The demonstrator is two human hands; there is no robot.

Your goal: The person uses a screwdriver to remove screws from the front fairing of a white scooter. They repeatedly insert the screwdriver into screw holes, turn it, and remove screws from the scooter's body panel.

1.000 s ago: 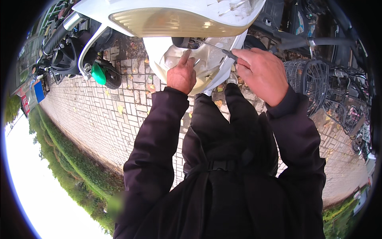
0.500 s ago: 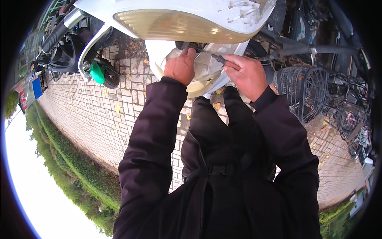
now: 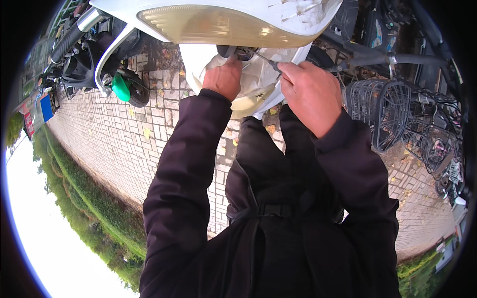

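Observation:
A white scooter body (image 3: 191, 59) fills the top of the view, with a long yellowed light lens (image 3: 198, 25) across it. Just under the lens, my left hand (image 3: 222, 78) is closed with its fingertips on a dark rounded part (image 3: 227, 50). My right hand (image 3: 312, 94) grips a screwdriver (image 3: 268, 61), its thin shaft slanting up and left toward that part. Where the tip meets it is too small to make out. Below lies a clear lower lens (image 3: 258, 74) with a yellowed edge. My right fingers cover most of the screwdriver's handle.
Black wire baskets (image 3: 380, 111) of parked bikes stand close on my right. To the left is another dark scooter with a green piece (image 3: 120, 88) by its wheel. Brick paving (image 3: 134, 129) with fallen leaves runs underfoot, bordered by a hedge (image 3: 84, 203) at the far left.
My right hand has turned over, its back now facing up, and its forearm has shifted with it. The left hand stays at the dark part. The scooter sits slightly higher in view.

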